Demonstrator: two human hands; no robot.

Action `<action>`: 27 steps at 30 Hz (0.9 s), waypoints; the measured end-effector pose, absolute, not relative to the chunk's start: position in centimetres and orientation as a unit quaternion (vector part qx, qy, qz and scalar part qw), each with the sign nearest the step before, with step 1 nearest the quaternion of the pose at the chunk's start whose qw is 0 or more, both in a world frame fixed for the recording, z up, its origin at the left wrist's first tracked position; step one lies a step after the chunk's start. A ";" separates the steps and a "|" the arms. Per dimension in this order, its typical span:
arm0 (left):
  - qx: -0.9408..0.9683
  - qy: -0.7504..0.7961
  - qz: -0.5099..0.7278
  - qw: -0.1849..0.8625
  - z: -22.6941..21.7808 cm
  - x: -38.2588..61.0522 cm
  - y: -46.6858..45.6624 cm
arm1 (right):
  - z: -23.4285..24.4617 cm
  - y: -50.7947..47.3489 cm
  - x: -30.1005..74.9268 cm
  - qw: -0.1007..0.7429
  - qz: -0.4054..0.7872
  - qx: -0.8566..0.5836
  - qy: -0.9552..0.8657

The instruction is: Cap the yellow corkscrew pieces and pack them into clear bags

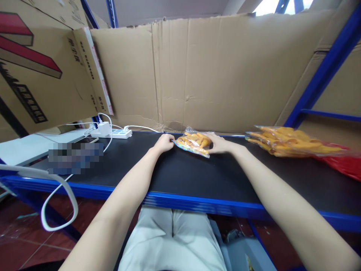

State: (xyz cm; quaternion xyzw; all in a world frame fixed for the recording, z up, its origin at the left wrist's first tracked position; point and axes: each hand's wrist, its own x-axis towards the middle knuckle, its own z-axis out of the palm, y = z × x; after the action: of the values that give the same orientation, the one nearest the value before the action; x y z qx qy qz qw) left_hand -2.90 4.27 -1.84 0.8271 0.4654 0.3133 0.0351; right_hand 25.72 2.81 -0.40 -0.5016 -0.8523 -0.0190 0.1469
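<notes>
A small clear bag of orange pieces (194,143) lies on the black shelf top (180,173) near the cardboard back wall. My left hand (164,143) is closed in a pinch on the bag's left edge. My right hand (218,144) grips the bag's right side, fingers curled over it. Both forearms reach straight forward across the shelf.
A pile of similar orange-filled bags (293,146) lies at the right on red plastic (342,165). A white power strip (113,132) with plugs and cables sits at the back left. A white cable loop (58,203) hangs over the blue front edge (197,201). Cardboard (214,71) lines the back.
</notes>
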 end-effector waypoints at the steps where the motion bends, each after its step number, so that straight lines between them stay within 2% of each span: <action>1: 0.824 0.468 0.318 0.032 -1.8 -2.9 4.2 | -0.1 2.5 25.7 0.142 -0.001 -0.500 -0.854; 8: 0.791 0.496 0.359 0.022 -1.6 -2.8 4.4 | 0.9 0.9 24.0 0.150 0.087 -0.480 -0.860; 13: 0.743 0.552 0.378 0.015 -1.3 -3.0 4.5 | 1.4 -0.2 22.2 0.309 0.043 -0.378 -0.872; 16: 0.746 0.536 0.395 0.009 -1.0 -2.9 4.4 | 1.6 -0.2 21.9 0.369 -0.002 -0.347 -0.862; 27: 0.773 0.484 0.410 0.013 -1.1 -2.4 3.7 | 1.7 1.4 24.1 0.379 -0.087 -0.418 -0.821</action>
State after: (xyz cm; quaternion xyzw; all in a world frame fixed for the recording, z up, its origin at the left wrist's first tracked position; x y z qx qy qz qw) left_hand -2.37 3.75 -1.14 0.7730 0.4837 0.4102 0.0134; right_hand 24.08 1.45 1.73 -0.4179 -0.8210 -0.0870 0.3792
